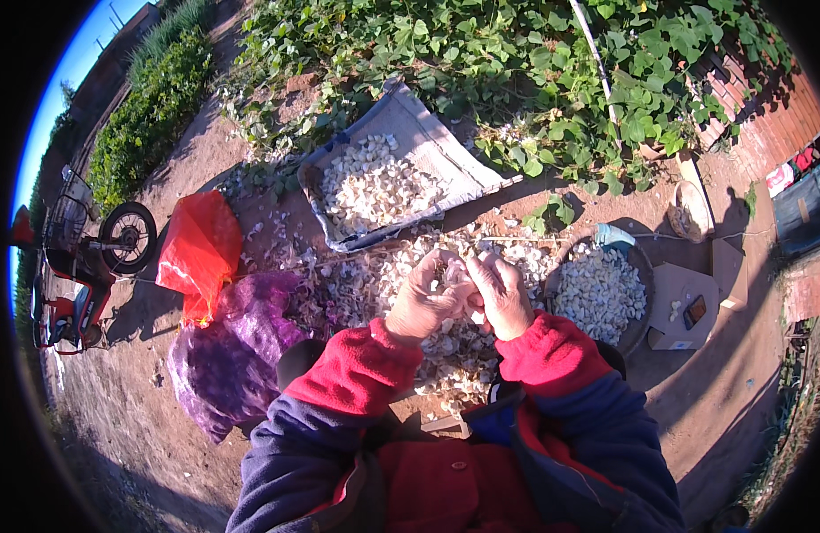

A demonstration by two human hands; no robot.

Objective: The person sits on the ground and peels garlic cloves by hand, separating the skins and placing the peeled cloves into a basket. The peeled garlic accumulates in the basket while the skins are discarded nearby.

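My left hand (420, 298) and my right hand (502, 293) meet in front of my chest, both gripping a garlic bulb (454, 274) whose papery skin partly shows between the fingers. Much of the bulb is covered by my thumbs and fingers. Under my hands spreads a heap of garlic skins (450, 360). Close on the right of my right hand is a round basket (643, 266) filled with garlic cloves (596, 286). Beyond my hands, a cloth-lined tray (443, 140) bears another pile of pale garlic cloves (377, 186).
Left of me lie a purple mesh sack (230, 360) and a red mesh bag (203, 240). A motorbike (83, 286) stands farther left. On the right, a cardboard box (676, 293) carries a phone (695, 312), near a small basket (690, 212). Leafy vines (476, 60) border the far side.
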